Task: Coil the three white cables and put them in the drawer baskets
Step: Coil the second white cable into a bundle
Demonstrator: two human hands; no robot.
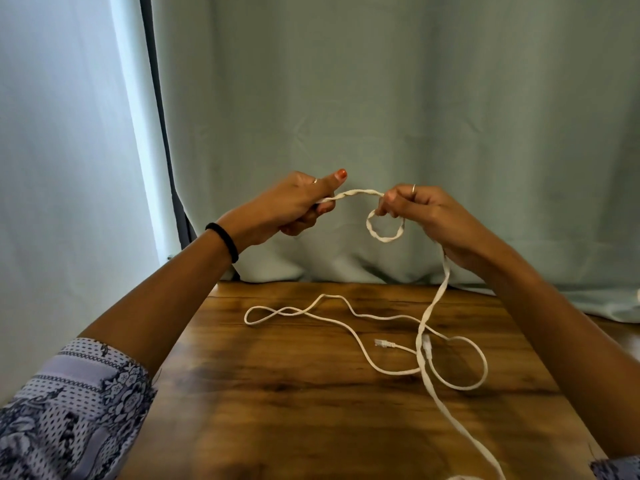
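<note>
Two hands raised above brown wooden surface. Left hand grips flat white cable; right hand pinches its small loop, just below the fingers. Remainder hangs from right hand onto surface, crossing thin white cable lying loose there.

Flat white cable: runs off the bottom edge, its end unseen.
Thin cable: plug blurred.
Left hand: hides the cable's end.
</note>
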